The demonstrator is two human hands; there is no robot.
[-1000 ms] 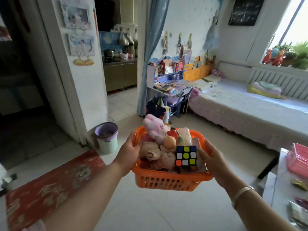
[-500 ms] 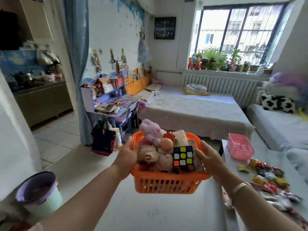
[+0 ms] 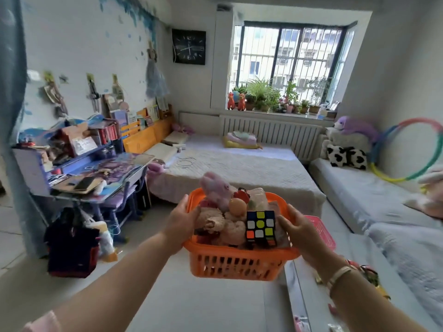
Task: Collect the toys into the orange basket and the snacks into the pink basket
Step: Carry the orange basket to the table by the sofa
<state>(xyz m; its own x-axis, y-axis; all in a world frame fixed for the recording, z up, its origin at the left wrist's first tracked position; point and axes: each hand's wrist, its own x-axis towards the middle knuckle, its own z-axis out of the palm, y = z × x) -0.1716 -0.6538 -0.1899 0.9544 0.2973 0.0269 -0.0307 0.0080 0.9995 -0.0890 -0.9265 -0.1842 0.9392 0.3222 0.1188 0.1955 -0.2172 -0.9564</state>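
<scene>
I hold the orange basket (image 3: 236, 263) in the air in front of me, above the floor. My left hand (image 3: 180, 222) grips its left rim and my right hand (image 3: 300, 232) grips its right rim. Inside lie toys: a pink plush (image 3: 215, 189), beige plush pieces (image 3: 219, 222), an orange ball (image 3: 237, 206) and a puzzle cube (image 3: 261, 226). The pink basket (image 3: 322, 232) stands on the white table (image 3: 303, 298) behind my right hand, partly hidden. Snack wrappers (image 3: 370, 275) lie on the table beyond my right wrist.
A bed (image 3: 239, 168) stands straight ahead, under the window. A cluttered purple desk (image 3: 96, 178) with a chair and a dark bag (image 3: 72, 245) is on the left. A grey sofa (image 3: 383, 200) with cushions and a hoop runs along the right.
My view has swung to the right, from the doorway and bin to the bed, window and sofa. The orange basket stays gripped in both hands, now nearer the table with the pink basket.
</scene>
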